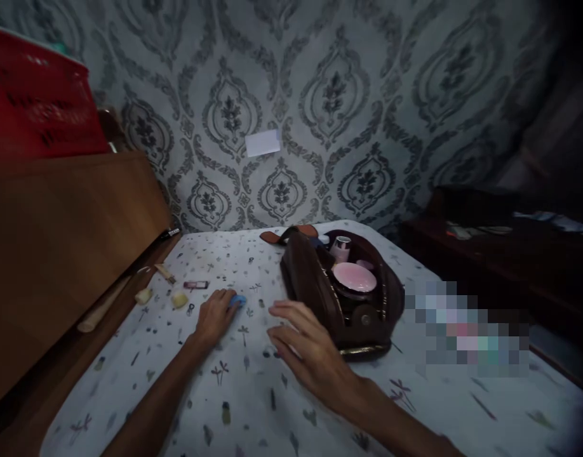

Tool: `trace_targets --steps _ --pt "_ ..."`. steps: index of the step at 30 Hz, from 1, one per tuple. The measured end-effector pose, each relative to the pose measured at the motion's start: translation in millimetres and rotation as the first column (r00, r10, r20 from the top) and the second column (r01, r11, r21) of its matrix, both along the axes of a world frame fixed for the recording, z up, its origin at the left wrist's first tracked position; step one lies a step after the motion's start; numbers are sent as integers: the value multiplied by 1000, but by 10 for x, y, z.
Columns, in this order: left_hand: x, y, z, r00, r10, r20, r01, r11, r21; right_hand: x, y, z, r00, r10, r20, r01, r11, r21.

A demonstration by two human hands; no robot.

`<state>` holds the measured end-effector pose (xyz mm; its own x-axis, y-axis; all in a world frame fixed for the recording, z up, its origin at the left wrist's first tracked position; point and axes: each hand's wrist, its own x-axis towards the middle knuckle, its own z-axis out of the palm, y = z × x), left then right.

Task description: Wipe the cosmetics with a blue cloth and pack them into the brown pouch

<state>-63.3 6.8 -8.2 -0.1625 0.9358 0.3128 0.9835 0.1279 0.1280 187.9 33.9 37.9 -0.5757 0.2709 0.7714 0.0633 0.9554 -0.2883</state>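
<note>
My left hand point(216, 315) rests low over the printed cloth, its fingers closed on a small blue object point(238, 300) whose kind I cannot make out. My right hand point(310, 352) is just in front of a brown bag point(303, 270), fingers apart and holding nothing. The bag's zipped top gapes open. Inside it sit a pink oval compact or case point(354, 278) and a pinkish bottle with a silver cap point(341, 248). Left of my left hand lie a small pink-and-dark tube point(196, 285) and a pale yellow sponge-like piece point(179, 299).
Another yellowish piece point(143, 296) and a wooden-handled brush point(165, 273) lie along the left edge. A wooden cabinet point(72, 247) with a red box point(44, 101) on top stands at left. The patterned wall point(301, 114) closes off the back. A blurred patch covers items at right.
</note>
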Motion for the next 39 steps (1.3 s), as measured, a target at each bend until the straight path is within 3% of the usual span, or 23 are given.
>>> trace_targets --steps 3,6,12,16,23,29,32,36,39 --pt "-217 5 58 992 126 7 -126 991 48 -290 23 -326 995 85 47 -77 985 -151" --pt "-532 43 167 960 278 18 -279 957 83 -576 100 -567 990 123 75 -89 931 -353" --pt "-1281 144 334 837 545 49 -547 834 76 -946 64 -789 991 129 20 -88 773 -628" --pt "-1580 183 261 789 608 94 -605 794 -58 -961 -16 -863 994 111 12 -77 761 -644" --pt "-1635 330 162 804 583 118 -569 811 -136 -933 -21 -831 990 132 50 -71 768 -636" --pt "-1641 457 236 856 484 181 -480 875 -70 -919 -26 -815 989 131 64 -64 787 -614" --pt "-1643 456 220 852 489 189 -490 871 -43 -915 -33 -810 989 124 77 -51 790 -611" --pt "-1567 436 160 848 500 174 -498 865 -62 -922 -27 -841 989 124 82 -49 793 -607" --pt "-1424 473 157 883 439 168 -434 898 -72 -925 -17 -867 990 122 73 -55 803 -593"
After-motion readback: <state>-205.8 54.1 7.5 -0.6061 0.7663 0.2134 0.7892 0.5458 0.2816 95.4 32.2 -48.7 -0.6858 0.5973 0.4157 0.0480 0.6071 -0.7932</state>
